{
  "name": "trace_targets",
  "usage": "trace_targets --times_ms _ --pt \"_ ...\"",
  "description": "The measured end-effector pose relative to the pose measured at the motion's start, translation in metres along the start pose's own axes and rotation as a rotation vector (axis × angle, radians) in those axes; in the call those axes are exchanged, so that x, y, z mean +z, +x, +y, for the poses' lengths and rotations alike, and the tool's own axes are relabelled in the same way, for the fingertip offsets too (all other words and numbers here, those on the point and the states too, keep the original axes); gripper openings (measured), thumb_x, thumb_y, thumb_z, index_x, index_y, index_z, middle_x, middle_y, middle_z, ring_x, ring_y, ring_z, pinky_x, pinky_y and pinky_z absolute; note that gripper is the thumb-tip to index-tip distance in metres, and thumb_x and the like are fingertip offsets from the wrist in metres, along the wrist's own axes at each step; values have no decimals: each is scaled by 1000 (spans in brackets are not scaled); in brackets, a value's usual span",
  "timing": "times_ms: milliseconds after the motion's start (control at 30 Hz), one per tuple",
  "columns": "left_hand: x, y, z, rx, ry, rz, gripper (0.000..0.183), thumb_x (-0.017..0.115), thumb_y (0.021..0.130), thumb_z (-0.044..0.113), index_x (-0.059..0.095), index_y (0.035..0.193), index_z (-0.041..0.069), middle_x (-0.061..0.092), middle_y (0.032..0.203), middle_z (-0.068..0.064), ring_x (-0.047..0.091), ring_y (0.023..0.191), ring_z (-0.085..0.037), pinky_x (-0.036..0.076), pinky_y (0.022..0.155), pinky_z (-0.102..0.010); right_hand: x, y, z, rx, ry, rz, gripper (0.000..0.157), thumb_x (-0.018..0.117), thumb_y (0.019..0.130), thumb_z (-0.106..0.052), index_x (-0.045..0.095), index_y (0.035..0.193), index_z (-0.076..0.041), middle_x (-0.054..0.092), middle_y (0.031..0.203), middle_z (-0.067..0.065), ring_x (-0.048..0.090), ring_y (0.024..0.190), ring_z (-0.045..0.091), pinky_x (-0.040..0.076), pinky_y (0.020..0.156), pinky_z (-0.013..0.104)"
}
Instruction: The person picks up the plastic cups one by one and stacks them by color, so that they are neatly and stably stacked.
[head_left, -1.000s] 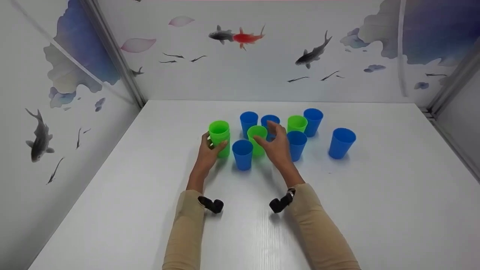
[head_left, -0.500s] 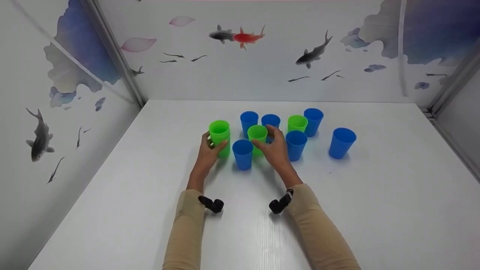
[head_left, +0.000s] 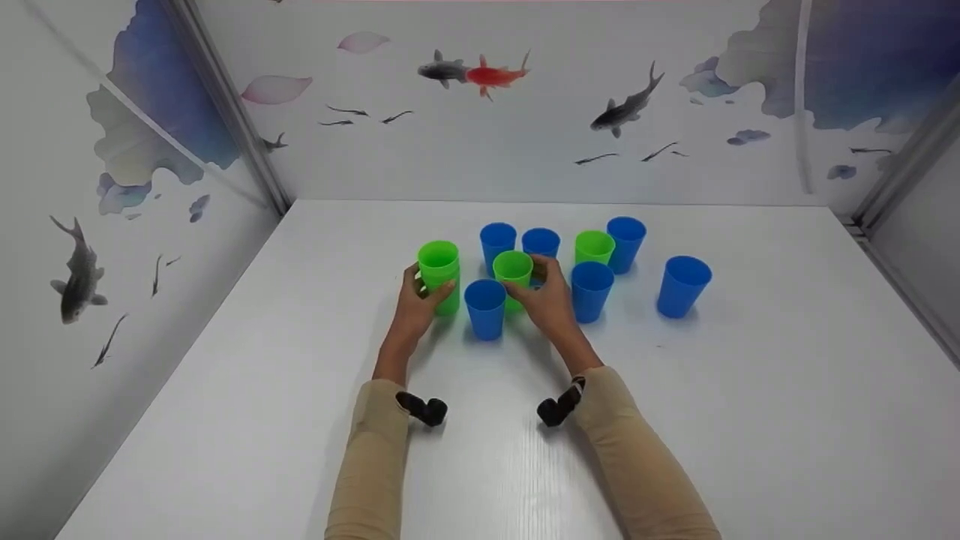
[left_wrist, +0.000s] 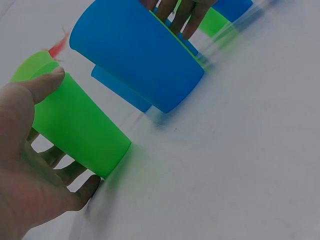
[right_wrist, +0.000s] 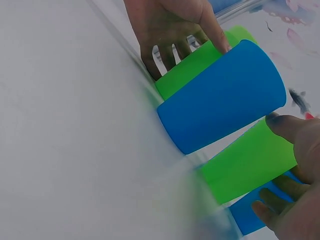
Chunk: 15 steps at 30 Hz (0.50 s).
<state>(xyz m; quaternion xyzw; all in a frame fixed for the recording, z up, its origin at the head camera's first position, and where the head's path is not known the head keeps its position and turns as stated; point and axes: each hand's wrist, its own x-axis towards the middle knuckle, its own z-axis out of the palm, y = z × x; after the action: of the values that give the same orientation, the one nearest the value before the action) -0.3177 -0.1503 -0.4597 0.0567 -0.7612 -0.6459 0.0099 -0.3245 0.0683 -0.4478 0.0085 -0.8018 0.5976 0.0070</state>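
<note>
My left hand point(head_left: 414, 313) grips a stack of nested green cups point(head_left: 441, 274), thumb on the near side and fingers round the outer side. The stack stands upright on the white table. My right hand point(head_left: 551, 301) holds a single green cup point(head_left: 513, 271) between thumb and fingers, also shown in the right wrist view, where its base point(right_wrist: 240, 172) is at table level. Between the two hands stands an upright blue cup point(head_left: 486, 310), close in front of the right hand's cup. It partly hides that green cup.
Behind the right hand are two blue cups point(head_left: 498, 244) point(head_left: 541, 240). To its right stand a blue cup point(head_left: 592, 292), a green cup point(head_left: 595, 246) and another blue cup point(head_left: 627, 244). One more blue cup point(head_left: 684, 286) sits farther right. Printed walls enclose the white table point(head_left: 480, 450).
My right hand has come down and closed its thumb and fingers on the green cup, which has shifted very slightly left. The left hand has stayed on its green stack.
</note>
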Motion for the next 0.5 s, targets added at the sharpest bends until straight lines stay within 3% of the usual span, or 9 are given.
trace_targets --times_ms 500 --pt "-1 0 0 3 9 -3 82 68 95 39 20 157 16 32 161 -13 30 152 -32 24 125 -51 -6 -2 -10 -33 69 58 75 74 91 -40 33 147 -12 44 151 9 42 142 26 38 119 42"
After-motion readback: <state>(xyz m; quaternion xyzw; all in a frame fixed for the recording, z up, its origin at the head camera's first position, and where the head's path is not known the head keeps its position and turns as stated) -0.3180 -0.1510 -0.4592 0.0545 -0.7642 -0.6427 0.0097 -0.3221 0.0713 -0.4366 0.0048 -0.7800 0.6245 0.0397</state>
